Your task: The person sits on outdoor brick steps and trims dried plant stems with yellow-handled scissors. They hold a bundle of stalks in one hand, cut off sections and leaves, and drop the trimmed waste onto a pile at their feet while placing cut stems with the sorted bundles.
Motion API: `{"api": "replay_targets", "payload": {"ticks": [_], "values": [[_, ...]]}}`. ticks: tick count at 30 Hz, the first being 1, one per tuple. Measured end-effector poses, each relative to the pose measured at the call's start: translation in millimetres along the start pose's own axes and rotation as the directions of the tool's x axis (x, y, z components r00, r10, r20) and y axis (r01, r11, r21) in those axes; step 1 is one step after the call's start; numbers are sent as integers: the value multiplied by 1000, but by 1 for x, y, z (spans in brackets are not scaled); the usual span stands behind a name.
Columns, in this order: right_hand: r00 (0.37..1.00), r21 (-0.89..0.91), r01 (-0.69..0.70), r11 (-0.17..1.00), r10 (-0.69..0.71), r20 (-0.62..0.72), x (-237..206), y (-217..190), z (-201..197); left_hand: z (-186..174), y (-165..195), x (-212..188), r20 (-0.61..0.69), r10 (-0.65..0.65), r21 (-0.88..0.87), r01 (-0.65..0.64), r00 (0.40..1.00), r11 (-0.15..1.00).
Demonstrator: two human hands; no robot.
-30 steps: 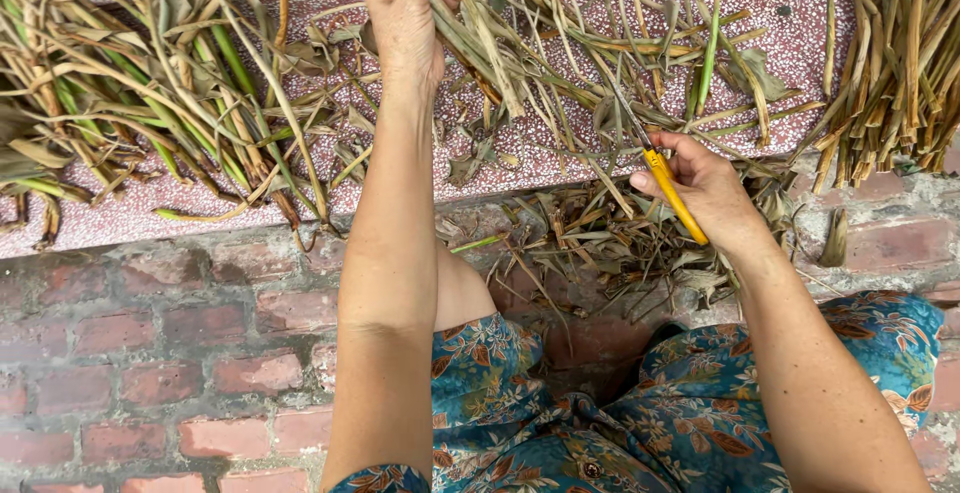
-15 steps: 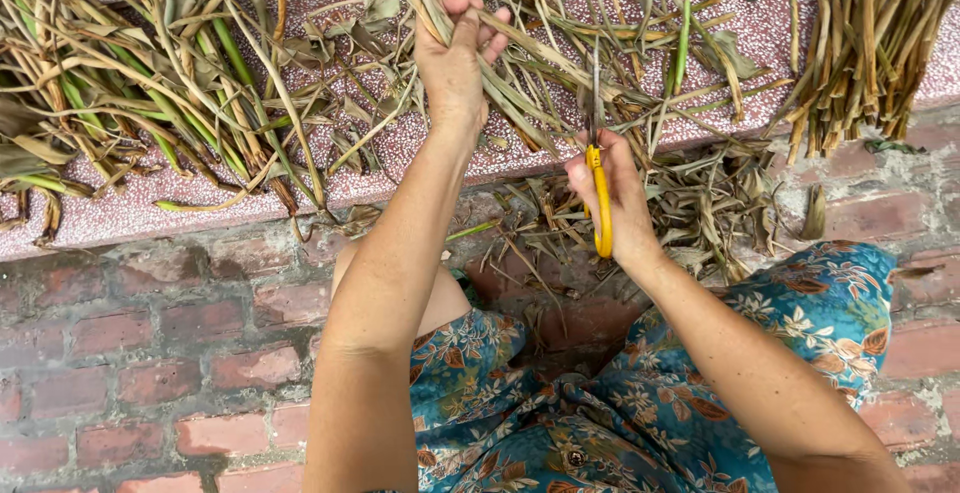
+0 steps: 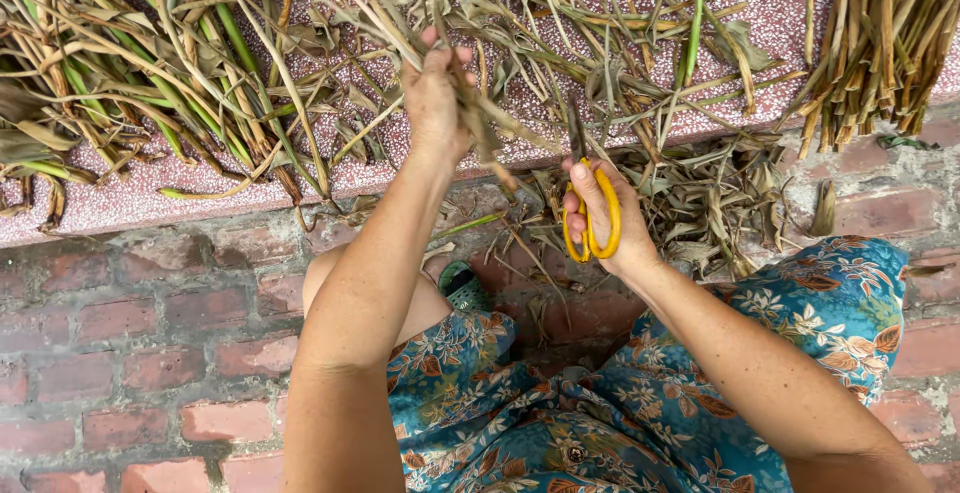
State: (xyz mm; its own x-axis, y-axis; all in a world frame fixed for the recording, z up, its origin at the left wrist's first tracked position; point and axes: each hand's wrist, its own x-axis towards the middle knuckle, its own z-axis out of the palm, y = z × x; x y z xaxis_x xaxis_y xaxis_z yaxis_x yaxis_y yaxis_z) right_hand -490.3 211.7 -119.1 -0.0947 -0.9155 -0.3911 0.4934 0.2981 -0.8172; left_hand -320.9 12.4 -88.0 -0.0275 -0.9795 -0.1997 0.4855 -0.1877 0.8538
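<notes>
Gripping one dried stalk, the left hand is closed; the right hand holds one pair of yellow-handled scissors.

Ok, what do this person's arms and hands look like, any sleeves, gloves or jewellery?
Both arms are bare from the hands up to the edge of the picture: no sleeves show. The left hand and right hand wear no gloves, and no rings, watch or bracelets can be seen. Below the arms lies teal clothing with an orange and white floral print.
</notes>
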Motion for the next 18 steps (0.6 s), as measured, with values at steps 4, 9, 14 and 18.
{"api": "replay_targets", "payload": {"ticks": [4, 9, 14, 18], "values": [[989, -213, -82, 974, 106, 103, 27, -1, 1, -44, 52, 14, 75, -210, 156, 197, 975, 968], [961, -347, -182, 920, 241, 134, 80, -8, 18, -92, 105, 21, 109, -244, 315, 200, 964, 928], [926, -369, -145, 918, 257, 277, 141, -21, 62, -123, 130, 27, 139, -269, 375, 201, 953, 905], [909, -340, -156, 927, 270, 318, 188, -26, 111, -139, 145, 29, 133, -273, 416, 196, 953, 888]]}}
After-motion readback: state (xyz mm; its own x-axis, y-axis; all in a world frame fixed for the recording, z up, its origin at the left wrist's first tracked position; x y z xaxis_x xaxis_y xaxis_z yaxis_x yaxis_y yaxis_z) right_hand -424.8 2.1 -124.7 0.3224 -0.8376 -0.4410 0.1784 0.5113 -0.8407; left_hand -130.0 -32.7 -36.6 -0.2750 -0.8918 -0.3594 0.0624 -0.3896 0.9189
